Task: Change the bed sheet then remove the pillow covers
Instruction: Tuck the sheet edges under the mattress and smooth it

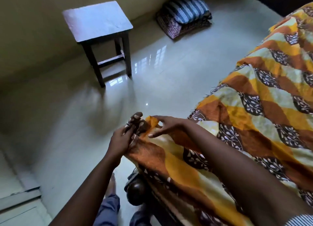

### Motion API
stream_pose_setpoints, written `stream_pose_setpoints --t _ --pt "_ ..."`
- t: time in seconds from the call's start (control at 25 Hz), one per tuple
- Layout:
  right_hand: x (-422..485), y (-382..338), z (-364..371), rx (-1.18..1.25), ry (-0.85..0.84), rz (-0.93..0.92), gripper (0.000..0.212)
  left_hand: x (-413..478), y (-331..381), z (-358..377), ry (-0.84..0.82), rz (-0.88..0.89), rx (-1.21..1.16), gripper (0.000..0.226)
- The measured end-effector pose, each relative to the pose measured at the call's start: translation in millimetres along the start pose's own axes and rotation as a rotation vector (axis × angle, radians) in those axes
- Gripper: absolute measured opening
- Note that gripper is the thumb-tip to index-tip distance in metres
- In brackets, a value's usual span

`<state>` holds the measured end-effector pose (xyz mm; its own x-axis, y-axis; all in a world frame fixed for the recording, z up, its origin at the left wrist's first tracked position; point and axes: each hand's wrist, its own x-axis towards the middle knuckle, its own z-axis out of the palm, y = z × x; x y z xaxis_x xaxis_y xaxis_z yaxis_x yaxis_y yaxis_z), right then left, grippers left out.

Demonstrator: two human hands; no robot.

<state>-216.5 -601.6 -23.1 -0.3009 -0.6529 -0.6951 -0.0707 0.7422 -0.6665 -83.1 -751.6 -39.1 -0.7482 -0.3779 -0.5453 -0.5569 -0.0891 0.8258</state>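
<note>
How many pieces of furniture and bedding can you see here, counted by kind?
Stool: 1
Striped pillow: 1
Folded cloth under the pillow: 1
Sheet: 1
Total: 4

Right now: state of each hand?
Left hand: grips the sheet corner.
Right hand: open, fingers straight, at that corner.

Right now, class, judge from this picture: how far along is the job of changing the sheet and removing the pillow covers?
Looks done: a patterned sheet lies spread out. In hand: the left hand grips its bunched corner; the right hand reaches for it, open. Left: the striped pillow on the folded cloth seems still covered.
</note>
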Motion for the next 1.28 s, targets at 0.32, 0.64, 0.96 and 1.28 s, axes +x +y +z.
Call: stream_pose_setpoints --t 0.32,0.64,0.96,1.28 --pt "40.2 -14.4 -31.9 -0.146 0.278 0.026 0.044 33.5 -53.5 -49.1 0.162 -0.229 -0.162 0.013" --pt "92.8 -76.2 -23.1 -0.373 0.449 -0.026 0.028 59.6 -80.7 -90.1 0.176 -0.474 -0.16 0.015" --pt "112.9 -58.7 6.4 -0.46 0.291 0.132 0.033 90.6 -63.1 -132.8 -0.055 -0.551 -0.043 0.019" --pt "7.2 15.1 -103.0 -0.357 0.412 0.406 0.024 144.1 14.0 -32.0 -0.417 -0.354 0.042 0.026"
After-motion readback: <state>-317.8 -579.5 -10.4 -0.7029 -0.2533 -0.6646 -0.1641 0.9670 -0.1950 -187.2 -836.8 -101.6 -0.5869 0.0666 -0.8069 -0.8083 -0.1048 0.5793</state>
